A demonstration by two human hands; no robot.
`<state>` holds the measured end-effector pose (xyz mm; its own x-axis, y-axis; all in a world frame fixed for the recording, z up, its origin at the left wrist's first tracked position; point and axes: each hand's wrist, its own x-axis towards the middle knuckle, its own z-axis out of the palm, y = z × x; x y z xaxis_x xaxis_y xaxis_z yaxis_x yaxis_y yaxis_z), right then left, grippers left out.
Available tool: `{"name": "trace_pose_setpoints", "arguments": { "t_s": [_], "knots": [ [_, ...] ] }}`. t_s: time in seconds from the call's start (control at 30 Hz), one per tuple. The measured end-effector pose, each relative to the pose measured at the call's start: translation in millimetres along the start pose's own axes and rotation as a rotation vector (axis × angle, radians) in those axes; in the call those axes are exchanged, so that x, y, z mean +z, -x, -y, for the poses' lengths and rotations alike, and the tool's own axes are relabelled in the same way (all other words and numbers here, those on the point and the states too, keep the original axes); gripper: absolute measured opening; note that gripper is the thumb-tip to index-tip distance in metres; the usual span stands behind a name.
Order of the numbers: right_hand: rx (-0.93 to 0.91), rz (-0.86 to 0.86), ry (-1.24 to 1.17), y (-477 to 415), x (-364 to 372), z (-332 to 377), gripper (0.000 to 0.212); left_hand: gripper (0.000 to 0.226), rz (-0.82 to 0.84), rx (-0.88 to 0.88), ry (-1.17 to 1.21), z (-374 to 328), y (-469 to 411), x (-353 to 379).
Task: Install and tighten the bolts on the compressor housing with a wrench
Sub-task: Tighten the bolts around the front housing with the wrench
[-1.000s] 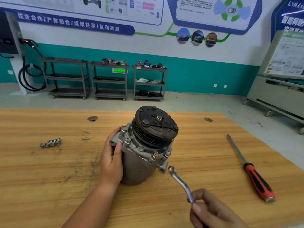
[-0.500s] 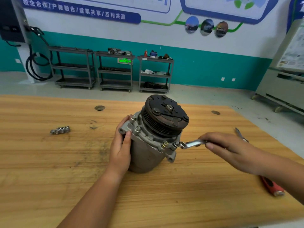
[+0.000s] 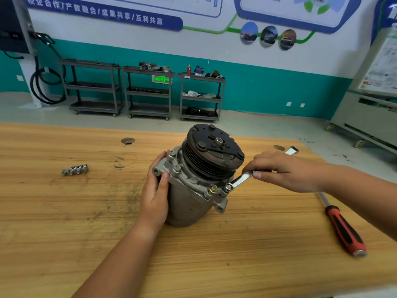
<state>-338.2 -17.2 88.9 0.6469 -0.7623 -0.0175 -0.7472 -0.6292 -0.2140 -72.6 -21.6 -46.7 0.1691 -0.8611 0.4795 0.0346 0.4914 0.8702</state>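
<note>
The left hand (image 3: pixel 155 196) wraps the compressor (image 3: pixel 193 186), likely heavy and hard. The right hand (image 3: pixel 285 171) pinches the wrench (image 3: pixel 239 180) on a bolt (image 3: pixel 228 187).

The one camera sat on the person's head, looking forward and down over the table (image 3: pixel 64 233), close above the compressor (image 3: pixel 191 203) at mid-frame; the far wall (image 3: pixel 214 50) and shelf carts (image 3: pixel 148 93) filled the top.

The grey cast-metal compressor housing (image 3: pixel 189 203), black grooved pulley (image 3: pixel 214 151) uppermost, stands on end on the wooden bench (image 3: pixel 64 211), hex bolts (image 3: pixel 176 168) seated around its flange, the slim silver wrench (image 3: pixel 240 180) ringing one at the front right.
</note>
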Motion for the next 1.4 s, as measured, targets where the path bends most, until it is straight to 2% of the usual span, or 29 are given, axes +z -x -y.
{"name": "trace_pose_setpoints", "arguments": {
  "t_s": [0.1, 0.2, 0.3, 0.37, 0.47, 0.63, 0.7, 0.8, 0.9, 0.97, 1.2, 1.3, 1.4],
  "knots": [
    [0.092, 0.112, -0.042, -1, -6, 0, 0.019, 0.037, 0.004, 0.008, 0.011, 0, 0, 0],
    [0.22, 0.272, -0.217, 11, -3, 7, 0.021, 0.032, 0.01, 0.01, 0.031, 0, -1, 1],
    [0.335, 0.398, -0.681, 26, 9, 27, 0.021, 0.033, 0.012, 0.015, 0.046, 0, -2, 1],
    [0.392, 0.385, -1.04, 31, 20, 46, 0.022, 0.035, 0.02, 0.002, 0.066, 1, -1, 0],
    [0.433, 0.203, -1.513, 30, 39, 77, 0.018, 0.036, 0.03, -0.011, 0.075, 2, -1, -1],
    [0.367, -0.317, -2.063, 13, 67, 127, 0.023, 0.035, 0.036, -0.044, 0.074, 1, 0, -2],
    [0.299, -0.437, -2.183, 4, 73, 143, 0.026, 0.034, 0.028, -0.055, 0.053, 1, 1, -3],
    [0.252, -0.577, -2.271, -9, 73, 161, 0.019, 0.03, 0.017, -0.046, 0.023, 5, -1, -3],
    [0.191, -0.609, -2.274, -8, 74, 171, 0.017, 0.027, 0.03, -0.109, 0.082, 6, -1, -3],
    [0.219, -0.588, -2.213, 4, 79, 174, 0.02, 0.032, 0.019, -0.085, 0.093, 4, 1, -3],
    [0.628, -0.666, -1.93, 49, 130, 124, 0.03, 0.033, 0.035, -0.073, 0.068, -3, 3, -3],
    [0.646, -0.695, -1.575, 65, 133, 86, 0.027, 0.032, 0.03, -0.076, 0.078, -4, 4, -2],
    [0.457, -0.57, -0.957, 77, 109, 55, 0.029, 0.035, 0.024, -0.084, 0.075, -4, 4, -1]
  ]
}}
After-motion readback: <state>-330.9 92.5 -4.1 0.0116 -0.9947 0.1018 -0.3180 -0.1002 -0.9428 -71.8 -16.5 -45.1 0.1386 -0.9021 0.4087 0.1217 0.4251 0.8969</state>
